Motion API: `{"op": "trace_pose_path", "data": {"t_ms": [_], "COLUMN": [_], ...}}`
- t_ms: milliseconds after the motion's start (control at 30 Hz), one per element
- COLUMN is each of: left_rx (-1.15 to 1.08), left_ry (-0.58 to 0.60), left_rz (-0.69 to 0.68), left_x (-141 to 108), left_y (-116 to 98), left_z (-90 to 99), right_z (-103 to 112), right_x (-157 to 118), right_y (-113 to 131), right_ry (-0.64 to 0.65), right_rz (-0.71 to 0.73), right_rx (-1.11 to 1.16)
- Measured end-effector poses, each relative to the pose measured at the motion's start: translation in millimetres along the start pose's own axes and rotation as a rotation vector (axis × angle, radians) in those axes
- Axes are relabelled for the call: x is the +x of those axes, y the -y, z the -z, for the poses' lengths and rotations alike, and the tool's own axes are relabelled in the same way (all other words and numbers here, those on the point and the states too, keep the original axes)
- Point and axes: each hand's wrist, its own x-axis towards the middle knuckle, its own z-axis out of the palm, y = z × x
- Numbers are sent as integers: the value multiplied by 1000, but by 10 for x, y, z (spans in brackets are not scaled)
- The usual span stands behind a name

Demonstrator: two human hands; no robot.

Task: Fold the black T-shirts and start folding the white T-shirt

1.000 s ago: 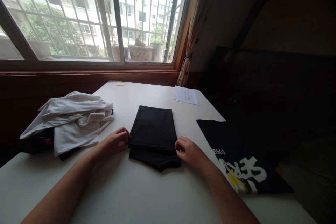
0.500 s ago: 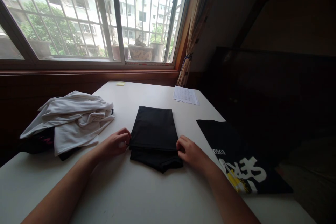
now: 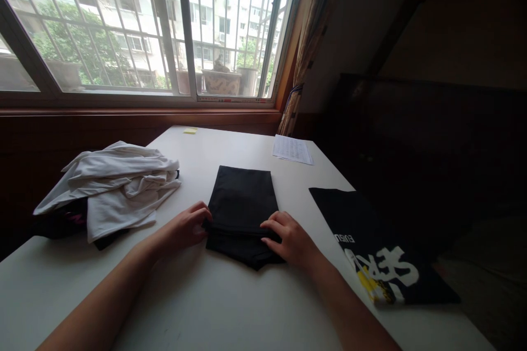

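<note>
A folded black garment lies in front of me on the white table. Its upper layer ends in a straight folded edge, and a lower part with a pointed corner sticks out on the near side. At the left end of that edge, my left hand pinches the cloth, its fingertips partly hidden. My right hand grips the right end, with fingers on top of the layer and the thumb lower down at the edge.
Left of the garment is a heap of white clothing over dark cloth. A flat black printed shirt lies to the right. Printed paper sheets and a small yellow note rest near the far edge, below a barred window.
My right hand has moved inward from the garment's side, so its fingers now lie over the folded edge. My left hand has shifted slightly inward at its corner.
</note>
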Motion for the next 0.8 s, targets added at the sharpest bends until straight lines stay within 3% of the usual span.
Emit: {"op": "trace_pose_path", "data": {"t_ms": [167, 400, 800], "left_rx": [-8, 2, -32], "left_ry": [-3, 13, 29], "left_rz": [17, 34, 32], "left_x": [-2, 5, 22], "left_y": [-1, -28, -43], "left_z": [-11, -20, 22], "right_z": [-89, -119, -30], "right_x": [69, 47, 38], "right_y": [120, 86, 55], "right_ry": [32, 32, 74], "right_rz": [47, 34, 45], "right_rx": [-109, -108, -96]}}
